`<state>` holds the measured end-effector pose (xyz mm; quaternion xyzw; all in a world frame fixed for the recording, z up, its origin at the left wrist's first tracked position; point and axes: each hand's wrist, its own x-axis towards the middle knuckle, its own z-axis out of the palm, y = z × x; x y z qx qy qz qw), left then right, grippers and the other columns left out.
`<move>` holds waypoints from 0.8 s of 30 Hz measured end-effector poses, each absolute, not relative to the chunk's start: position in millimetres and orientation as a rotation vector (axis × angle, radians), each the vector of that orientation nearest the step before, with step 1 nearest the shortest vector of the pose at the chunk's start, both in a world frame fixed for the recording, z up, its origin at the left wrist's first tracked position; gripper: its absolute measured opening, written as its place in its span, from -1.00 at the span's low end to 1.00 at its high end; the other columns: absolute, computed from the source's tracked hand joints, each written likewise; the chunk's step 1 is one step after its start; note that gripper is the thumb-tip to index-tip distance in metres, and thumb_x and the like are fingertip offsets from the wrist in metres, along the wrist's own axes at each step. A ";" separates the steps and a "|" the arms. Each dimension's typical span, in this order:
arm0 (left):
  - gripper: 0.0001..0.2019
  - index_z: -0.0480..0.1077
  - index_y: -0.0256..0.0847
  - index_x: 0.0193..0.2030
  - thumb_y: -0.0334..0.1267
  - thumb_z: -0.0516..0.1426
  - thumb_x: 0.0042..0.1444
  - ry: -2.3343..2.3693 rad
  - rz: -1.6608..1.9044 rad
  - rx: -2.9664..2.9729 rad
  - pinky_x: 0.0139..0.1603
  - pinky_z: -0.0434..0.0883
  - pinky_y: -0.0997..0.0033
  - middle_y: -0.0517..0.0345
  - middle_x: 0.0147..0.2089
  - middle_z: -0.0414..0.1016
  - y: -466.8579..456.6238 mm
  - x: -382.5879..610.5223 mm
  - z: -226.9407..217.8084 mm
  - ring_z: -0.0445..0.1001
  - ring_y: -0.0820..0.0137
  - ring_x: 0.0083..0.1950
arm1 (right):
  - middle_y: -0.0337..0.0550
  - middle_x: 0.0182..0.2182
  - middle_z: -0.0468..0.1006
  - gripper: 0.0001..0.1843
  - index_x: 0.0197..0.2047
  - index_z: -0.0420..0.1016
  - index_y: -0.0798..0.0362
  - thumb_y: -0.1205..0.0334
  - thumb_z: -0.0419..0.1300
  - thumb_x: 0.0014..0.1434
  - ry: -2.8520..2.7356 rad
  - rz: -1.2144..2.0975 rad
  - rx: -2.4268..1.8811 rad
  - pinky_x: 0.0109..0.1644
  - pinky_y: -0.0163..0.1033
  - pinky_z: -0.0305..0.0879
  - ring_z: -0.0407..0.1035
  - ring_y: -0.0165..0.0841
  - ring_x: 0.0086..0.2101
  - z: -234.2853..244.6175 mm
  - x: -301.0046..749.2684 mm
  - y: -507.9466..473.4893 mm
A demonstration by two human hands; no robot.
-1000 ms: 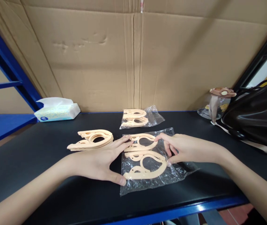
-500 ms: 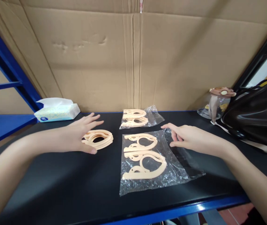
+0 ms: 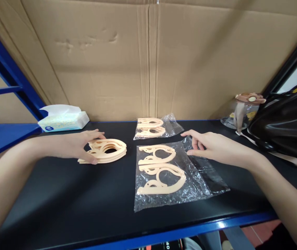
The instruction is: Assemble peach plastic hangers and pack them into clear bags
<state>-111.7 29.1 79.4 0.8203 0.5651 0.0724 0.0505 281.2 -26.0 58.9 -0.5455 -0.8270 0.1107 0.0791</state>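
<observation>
A stack of cream folding clothes hangers (image 3: 115, 155) lies on the left of the black table. My left hand (image 3: 79, 147) is closed around the stack's left end, thumb on the near side and fingers over the far side. In the middle, a clear plastic bag (image 3: 195, 184) lies flat with two folded cream hangers (image 3: 174, 189) inside. My right hand (image 3: 213, 147) hovers by the upper right of this bag, index finger stretched out, thumb apart, the other fingers loosely curled. Nothing shows in it; contact with the film is unclear.
Behind lies a second clear bag (image 3: 173, 125) of folded hangers. A tissue pack (image 3: 65, 121) stands at the back left. On the right are a clear bottle (image 3: 249, 111) with a strap and a dark bag (image 3: 283, 121). Cardboard (image 3: 98, 69) walls the back; a blue edge (image 3: 190, 231) runs along the front.
My left hand has come down onto the hanger stack and its fingers have closed around the left end. My right hand has barely moved. The view has shifted slightly.
</observation>
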 end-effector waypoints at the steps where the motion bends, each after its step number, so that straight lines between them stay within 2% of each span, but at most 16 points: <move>1: -0.46 0.34 -0.25 0.12 -0.11 0.20 -0.02 1.667 0.091 2.473 0.05 0.34 0.27 0.10 0.12 0.45 25.5 -108.9 83.1 0.45 0.19 0.04 | -0.25 -0.38 0.52 -0.43 0.19 0.22 -0.02 -0.07 0.09 0.18 -2.462 0.317 -1.633 -0.31 -0.22 0.21 0.39 -0.30 -0.38 58.8 281.4 -25.5; 3: -0.54 0.29 -0.24 0.15 -0.12 0.11 0.12 1.620 -0.023 2.445 0.02 0.34 0.27 0.14 0.03 0.49 19.3 -102.8 91.6 0.47 0.21 -0.02 | -0.26 -0.39 0.52 -0.47 0.17 0.24 -0.03 -0.07 0.08 0.19 -2.424 0.272 -1.630 -0.31 -0.22 0.21 0.38 -0.31 -0.39 58.0 279.9 -24.4; 7: -0.55 0.25 -0.22 0.14 -0.07 0.11 0.15 1.642 0.071 2.475 -0.10 0.36 0.30 0.19 -0.10 0.51 11.6 -85.8 100.4 0.49 0.21 -0.13 | -0.26 -0.42 0.51 -0.56 0.08 0.35 -0.06 -0.08 0.08 0.21 -2.294 0.230 -1.503 -0.27 -0.21 0.22 0.37 -0.32 -0.38 53.7 267.7 -24.1; 9: -0.51 0.22 -0.19 0.16 -0.05 0.14 0.14 1.563 0.202 2.543 -0.10 0.37 0.29 0.17 -0.05 0.49 8.7 -73.8 95.8 0.48 0.19 -0.08 | -0.24 -0.39 0.50 -0.57 0.04 0.38 -0.06 -0.11 0.07 0.22 -2.191 0.361 -1.397 -0.26 -0.21 0.23 0.36 -0.33 -0.36 50.7 258.0 -26.4; 12: -0.40 0.19 -0.16 0.16 0.03 0.22 0.05 1.305 0.457 2.679 0.01 0.36 0.27 0.11 0.10 0.41 2.6 -53.3 79.4 0.41 0.17 0.07 | -0.24 -0.39 0.48 -0.60 0.00 0.40 -0.03 -0.10 0.06 0.24 -2.031 0.737 -1.223 -0.29 -0.25 0.25 0.33 -0.39 -0.39 46.4 244.4 -31.7; 13: -0.35 0.21 -0.15 0.15 0.08 0.25 -0.02 1.218 0.516 2.735 -0.01 0.37 0.27 0.09 0.09 0.41 -0.2 -46.6 73.0 0.42 0.16 0.05 | -0.25 -0.42 0.47 -0.63 -0.04 0.42 -0.01 -0.08 0.07 0.24 -1.994 0.868 -1.168 -0.31 -0.27 0.25 0.32 -0.41 -0.41 45.2 241.1 -33.2; 16: -0.32 0.21 -0.12 0.16 0.14 0.24 -0.04 1.135 0.551 2.854 -0.04 0.38 0.24 0.06 0.06 0.42 -9.2 -30.3 57.2 0.42 0.12 0.02 | -0.29 -0.50 0.43 -0.74 -0.26 0.44 0.05 0.01 0.15 0.21 -1.927 1.149 -1.056 -0.39 -0.33 0.22 0.28 -0.48 -0.49 43.0 236.7 -34.4; 19: -0.29 0.11 -0.11 0.25 0.11 0.22 0.02 1.121 0.567 2.892 0.00 0.35 0.22 0.04 0.12 0.37 -14.3 -23.2 49.7 0.39 0.13 0.05 | -0.31 -0.55 0.40 -0.75 -0.39 0.40 0.07 0.07 0.19 0.17 -1.873 1.259 -1.037 -0.45 -0.36 0.16 0.24 -0.52 -0.54 43.2 237.7 -31.4; 24: -0.26 0.05 -0.12 0.29 0.13 0.18 0.07 1.110 0.610 2.900 0.10 0.29 0.19 0.02 0.21 0.27 -7.6 -27.7 46.4 0.30 0.15 0.15 | -0.32 -0.57 0.37 -0.77 -0.43 0.38 0.09 0.12 0.18 0.17 -1.791 1.326 -1.041 -0.47 -0.35 0.10 0.21 -0.52 -0.56 44.5 240.1 -26.8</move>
